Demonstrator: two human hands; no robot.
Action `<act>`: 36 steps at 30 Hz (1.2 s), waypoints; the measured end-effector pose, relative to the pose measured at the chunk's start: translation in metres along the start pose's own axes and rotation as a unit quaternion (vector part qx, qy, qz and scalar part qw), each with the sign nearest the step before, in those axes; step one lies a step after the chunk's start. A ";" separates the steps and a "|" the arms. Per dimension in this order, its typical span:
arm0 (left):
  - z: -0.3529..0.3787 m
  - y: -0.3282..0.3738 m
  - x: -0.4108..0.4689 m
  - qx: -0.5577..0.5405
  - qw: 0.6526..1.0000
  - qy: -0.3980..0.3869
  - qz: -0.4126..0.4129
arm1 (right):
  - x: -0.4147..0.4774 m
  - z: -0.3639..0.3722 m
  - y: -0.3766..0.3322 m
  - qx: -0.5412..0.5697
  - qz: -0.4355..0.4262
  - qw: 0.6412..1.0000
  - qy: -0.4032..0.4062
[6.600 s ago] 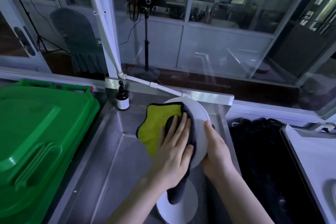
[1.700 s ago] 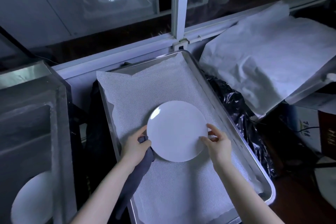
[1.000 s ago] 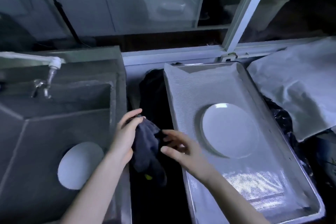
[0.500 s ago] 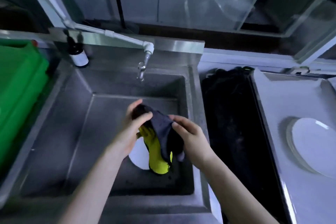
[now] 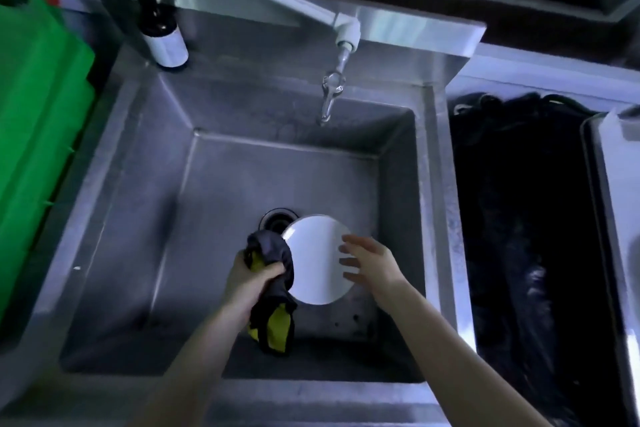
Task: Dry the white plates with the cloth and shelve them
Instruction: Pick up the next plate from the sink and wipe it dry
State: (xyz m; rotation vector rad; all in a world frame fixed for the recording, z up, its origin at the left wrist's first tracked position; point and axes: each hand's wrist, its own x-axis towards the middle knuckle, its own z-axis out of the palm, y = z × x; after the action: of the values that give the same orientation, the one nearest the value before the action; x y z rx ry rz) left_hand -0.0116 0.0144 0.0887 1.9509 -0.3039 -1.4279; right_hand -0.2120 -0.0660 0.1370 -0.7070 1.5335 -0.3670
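The white plate (image 5: 317, 262) lies on the bottom of the steel sink (image 5: 221, 184), near the front wall and just right of the drain (image 5: 277, 218), with its near-left edge tucked behind the bunched cloth (image 5: 272, 274). The left hand (image 5: 251, 279) is closed around that cloth, a dark grey microfibre with a yellow side that hangs limp below the fist; it looks soft, light and probably damp. The right hand (image 5: 369, 262) hovers over the plate's right rim with fingers spread wide and nothing in it; whether the fingertips touch the plate cannot be told. The plate looks stiff, glazed and breakable, likely wet and slippery, and moderately heavy for one hand, so I judge the safest hold to be a pinch at the rim, thumb on top and fingers under, with the cloth-covered palm supporting the opposite edge. At the far left corner stands a dark pump bottle (image 5: 161, 31) with a pale label, but the blur leaves no writing legible, and no brand shows anywhere.
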 end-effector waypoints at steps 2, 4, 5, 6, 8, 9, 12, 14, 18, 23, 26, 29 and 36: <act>-0.003 -0.012 0.022 0.070 0.998 -0.005 -0.007 | 0.030 -0.003 0.018 -0.047 0.030 0.997 0.044; -0.003 -0.023 0.039 0.095 0.995 -0.040 -0.013 | 0.058 -0.005 0.036 -0.116 0.042 0.990 0.064; -0.002 -0.028 0.047 0.095 0.993 -0.066 -0.017 | 0.071 -0.006 0.044 -0.160 0.042 0.984 0.068; 0.000 -0.032 0.056 0.094 0.991 -0.093 -0.022 | 0.081 -0.006 0.050 -0.202 0.044 0.976 0.071; 0.004 -0.040 0.071 0.102 0.987 -0.122 -0.028 | 0.096 -0.005 0.063 -0.245 0.053 0.965 0.079; 0.006 -0.043 0.077 0.105 0.987 -0.122 -0.028 | 0.102 -0.004 0.069 -0.241 0.059 0.965 0.083; 0.011 -0.052 0.089 0.108 0.989 -0.103 -0.022 | 0.115 -0.003 0.086 -0.231 0.062 0.965 0.107; 0.012 -0.054 0.093 0.102 0.990 -0.095 -0.023 | 0.120 -0.002 0.093 -0.235 0.055 0.961 0.133; 0.012 -0.055 0.091 0.090 0.992 -0.080 -0.029 | 0.125 -0.005 0.098 -0.174 0.061 0.969 0.163; 0.015 -0.057 0.085 0.112 0.991 -0.068 -0.034 | 0.126 -0.006 0.098 -0.194 0.052 0.963 0.180; 0.016 -0.058 0.081 0.102 0.992 -0.064 -0.040 | 0.125 -0.009 0.098 -0.163 0.047 0.969 0.180; 0.012 -0.053 0.082 0.090 0.993 -0.063 -0.047 | 0.124 -0.009 0.097 -0.091 0.064 0.986 0.123; -0.010 -0.045 0.086 0.072 0.994 -0.080 -0.023 | 0.106 -0.002 0.078 -0.026 0.059 0.998 0.016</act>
State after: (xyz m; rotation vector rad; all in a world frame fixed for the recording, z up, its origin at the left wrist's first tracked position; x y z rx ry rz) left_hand 0.0199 0.0038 -0.0032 1.9715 -0.4486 -1.6377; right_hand -0.2266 -0.0746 0.0068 -0.6508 1.6124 -0.2522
